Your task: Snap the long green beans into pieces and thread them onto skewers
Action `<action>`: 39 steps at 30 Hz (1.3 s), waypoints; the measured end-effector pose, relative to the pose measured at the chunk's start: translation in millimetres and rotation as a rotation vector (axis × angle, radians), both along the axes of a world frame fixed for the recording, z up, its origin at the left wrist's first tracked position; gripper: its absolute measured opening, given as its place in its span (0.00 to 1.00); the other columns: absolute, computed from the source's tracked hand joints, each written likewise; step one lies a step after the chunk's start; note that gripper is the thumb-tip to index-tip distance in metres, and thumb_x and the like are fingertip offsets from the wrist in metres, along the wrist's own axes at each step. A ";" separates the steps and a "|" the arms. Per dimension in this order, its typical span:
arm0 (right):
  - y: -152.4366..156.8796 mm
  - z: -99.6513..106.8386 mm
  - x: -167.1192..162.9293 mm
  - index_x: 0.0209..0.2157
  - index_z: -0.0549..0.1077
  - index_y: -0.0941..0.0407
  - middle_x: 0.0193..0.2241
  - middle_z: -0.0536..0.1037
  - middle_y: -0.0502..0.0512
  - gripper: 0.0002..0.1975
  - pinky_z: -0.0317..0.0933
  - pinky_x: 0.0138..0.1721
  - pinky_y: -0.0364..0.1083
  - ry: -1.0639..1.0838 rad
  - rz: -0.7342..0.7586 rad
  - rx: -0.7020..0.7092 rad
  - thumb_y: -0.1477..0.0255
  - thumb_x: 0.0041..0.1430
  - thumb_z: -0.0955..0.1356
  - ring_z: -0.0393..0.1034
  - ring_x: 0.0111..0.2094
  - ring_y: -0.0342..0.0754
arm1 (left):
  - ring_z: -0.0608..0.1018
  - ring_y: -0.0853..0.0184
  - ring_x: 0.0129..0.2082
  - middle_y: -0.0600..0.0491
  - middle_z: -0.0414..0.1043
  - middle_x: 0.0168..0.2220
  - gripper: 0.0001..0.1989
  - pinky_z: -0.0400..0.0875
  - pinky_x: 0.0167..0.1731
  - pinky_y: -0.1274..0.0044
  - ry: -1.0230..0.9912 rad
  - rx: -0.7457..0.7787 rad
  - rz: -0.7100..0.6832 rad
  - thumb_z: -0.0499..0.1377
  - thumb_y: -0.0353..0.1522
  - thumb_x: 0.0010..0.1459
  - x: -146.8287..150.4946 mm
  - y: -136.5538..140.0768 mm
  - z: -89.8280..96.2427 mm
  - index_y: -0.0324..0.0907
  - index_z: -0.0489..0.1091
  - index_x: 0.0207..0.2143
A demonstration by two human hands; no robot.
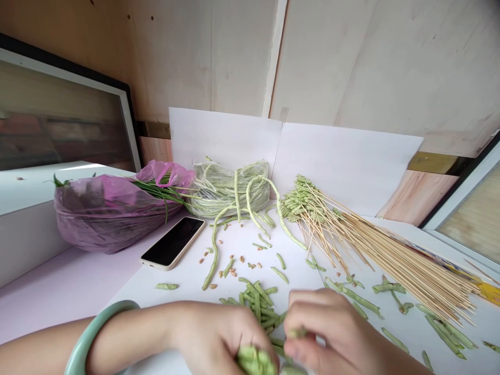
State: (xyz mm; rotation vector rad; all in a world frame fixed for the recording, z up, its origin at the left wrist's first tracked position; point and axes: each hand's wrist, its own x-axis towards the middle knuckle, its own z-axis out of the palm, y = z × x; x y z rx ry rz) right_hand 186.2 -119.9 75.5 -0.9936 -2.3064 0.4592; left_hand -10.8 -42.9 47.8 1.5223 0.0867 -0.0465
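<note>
My left hand (213, 330), with a pale green bangle (102, 333) on its wrist, is closed round a light green clump of bean pieces (255, 360) at the bottom edge. To its right, my right hand (332, 330) pinches a short piece of green bean (299, 333), slightly blurred. Just beyond both hands lies a pile of cut long beans (260, 302), partly hidden by them. Skewers threaded with bean pieces (302, 200) are stacked at the back right, and bare bamboo skewers (410, 265) lie in a bundle in front of them.
A clear bag of long beans (230, 190) stands at the back, with loose whole beans (213, 255) trailing out. A purple bag (105, 213) of greens and a phone (174, 242) are on the left. Brown seeds (233, 272) and bean scraps (398, 307) are scattered on the white paper.
</note>
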 end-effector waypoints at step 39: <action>18.6 -0.7 1.2 0.26 0.69 0.53 0.25 0.72 0.44 0.09 0.57 0.26 0.39 -0.132 -0.260 -0.331 0.80 0.56 0.66 0.65 0.26 0.42 | 0.69 0.77 0.13 0.58 0.65 0.16 0.20 0.60 0.11 0.87 0.069 -0.221 0.438 0.67 0.43 0.47 11.4 5.4 -9.9 0.35 0.67 0.20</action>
